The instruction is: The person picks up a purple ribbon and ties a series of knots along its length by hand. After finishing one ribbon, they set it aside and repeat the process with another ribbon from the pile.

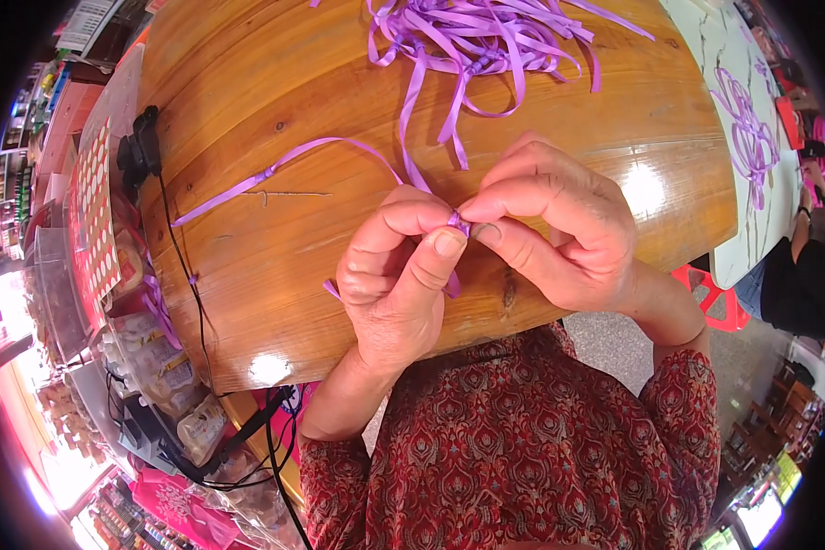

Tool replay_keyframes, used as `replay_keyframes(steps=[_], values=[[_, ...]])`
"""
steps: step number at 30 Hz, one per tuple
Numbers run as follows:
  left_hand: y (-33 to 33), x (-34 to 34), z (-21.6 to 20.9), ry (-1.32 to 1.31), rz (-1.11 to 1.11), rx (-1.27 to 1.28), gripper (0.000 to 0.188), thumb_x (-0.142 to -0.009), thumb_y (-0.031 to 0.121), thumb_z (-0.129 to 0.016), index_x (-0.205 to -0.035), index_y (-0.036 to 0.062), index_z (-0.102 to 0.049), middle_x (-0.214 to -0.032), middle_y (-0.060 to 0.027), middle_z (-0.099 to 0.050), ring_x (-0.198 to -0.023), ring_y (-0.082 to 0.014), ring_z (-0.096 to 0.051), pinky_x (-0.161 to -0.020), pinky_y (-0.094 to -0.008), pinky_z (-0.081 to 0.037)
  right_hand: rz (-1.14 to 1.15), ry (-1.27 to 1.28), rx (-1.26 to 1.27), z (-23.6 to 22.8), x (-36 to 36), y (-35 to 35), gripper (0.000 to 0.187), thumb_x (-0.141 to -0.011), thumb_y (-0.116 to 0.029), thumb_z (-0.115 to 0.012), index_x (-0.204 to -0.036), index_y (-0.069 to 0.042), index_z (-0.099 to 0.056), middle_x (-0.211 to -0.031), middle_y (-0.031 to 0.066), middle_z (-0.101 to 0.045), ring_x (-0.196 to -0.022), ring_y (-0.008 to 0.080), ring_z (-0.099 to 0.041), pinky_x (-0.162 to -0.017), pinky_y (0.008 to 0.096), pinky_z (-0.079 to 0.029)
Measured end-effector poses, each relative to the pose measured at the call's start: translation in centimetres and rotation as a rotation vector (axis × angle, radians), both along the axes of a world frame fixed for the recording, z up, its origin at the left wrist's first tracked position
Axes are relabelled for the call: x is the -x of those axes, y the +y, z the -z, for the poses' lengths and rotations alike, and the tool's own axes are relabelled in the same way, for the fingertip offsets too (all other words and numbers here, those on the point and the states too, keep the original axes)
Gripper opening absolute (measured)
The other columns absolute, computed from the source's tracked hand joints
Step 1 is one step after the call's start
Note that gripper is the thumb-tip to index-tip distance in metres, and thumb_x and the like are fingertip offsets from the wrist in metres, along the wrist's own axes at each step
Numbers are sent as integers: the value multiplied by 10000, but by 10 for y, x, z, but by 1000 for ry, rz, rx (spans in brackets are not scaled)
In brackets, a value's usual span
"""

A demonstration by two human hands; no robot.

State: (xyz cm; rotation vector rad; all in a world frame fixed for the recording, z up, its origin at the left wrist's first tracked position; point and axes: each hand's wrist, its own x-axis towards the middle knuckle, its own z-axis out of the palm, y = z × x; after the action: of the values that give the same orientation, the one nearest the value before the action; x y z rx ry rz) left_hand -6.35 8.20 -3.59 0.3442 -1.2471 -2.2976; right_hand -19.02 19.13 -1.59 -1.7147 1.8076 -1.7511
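Note:
Near the table's front edge, both of my hands meet on a small knot in a purple ribbon (348, 142). My left hand (399, 270) pinches the knot between thumb and forefinger, its other fingers curled. From the right, my right hand (559, 220) closes thumb and forefinger on the same knot. One length of the ribbon runs out to the left across the wood, with another knot along it. Its short end shows below my left fingers. A thin, twisted metal-looking piece (293, 193) lies just under that length. My fingertips hide part of the knot.
A tangled heap of purple ribbons (486, 41) lies at the far side of the wooden table (247, 302). More ribbon (747, 128) rests on a white marbled table (706, 37) at right. A black cable (179, 229) runs along the left edge. A red stool (720, 302) stands at right.

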Motion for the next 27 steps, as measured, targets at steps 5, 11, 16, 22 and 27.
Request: replay_keyframes(steps=[5, 11, 16, 22, 27], values=[[1, -1, 2, 3, 13, 72, 74, -862, -27, -595, -927, 8, -599, -864, -25, -538, -733, -62, -483, -624, -184, -395, -35, -69, -40, -2, 3, 3, 214, -727, 44, -707, -931, 5, -655, -829, 102, -604, -710, 221, -563, -628, 302, -446], [0, 1, 4, -27, 72, 17, 47, -871, 6, -598, -918, 4, -590, -862, -24, -541, -731, -63, -483, -592, -187, -381, -71, -14, -36, 0, 11, 4, 179, -715, 23, -710, -886, -16, -674, -799, 70, -601, -694, 202, -549, -608, 292, -436], [-1, 2, 2, -37, 163, -42, 54, -872, 13, -601, -924, 8, -585, -880, -14, -549, -726, -58, -477, -580, -186, -370, -26, 76, 33, 2, 9, 5, 149, -705, 39, -687, -839, -21, -662, -778, 68, -592, -676, 198, -539, -593, 299, -424], [0, 3, -2, 11, 208, -71, 126, -856, -15, -616, -970, 12, -570, -899, -5, -554, -768, -58, -489, -658, -190, -402, -111, -335, -50, 6, 8, 10, 110, -762, 54, -635, -843, -18, -615, -795, 69, -605, -750, 181, -535, -675, 319, -418], [0, 4, -2, -19, 216, -33, 177, -849, -58, -609, -1005, 14, -565, -899, 5, -549, -817, -59, -500, -751, -201, -421, -91, -551, -68, 11, 3, 11, 102, -787, 57, -608, -859, -16, -605, -819, 75, -606, -784, 168, -522, -706, 305, -424]])
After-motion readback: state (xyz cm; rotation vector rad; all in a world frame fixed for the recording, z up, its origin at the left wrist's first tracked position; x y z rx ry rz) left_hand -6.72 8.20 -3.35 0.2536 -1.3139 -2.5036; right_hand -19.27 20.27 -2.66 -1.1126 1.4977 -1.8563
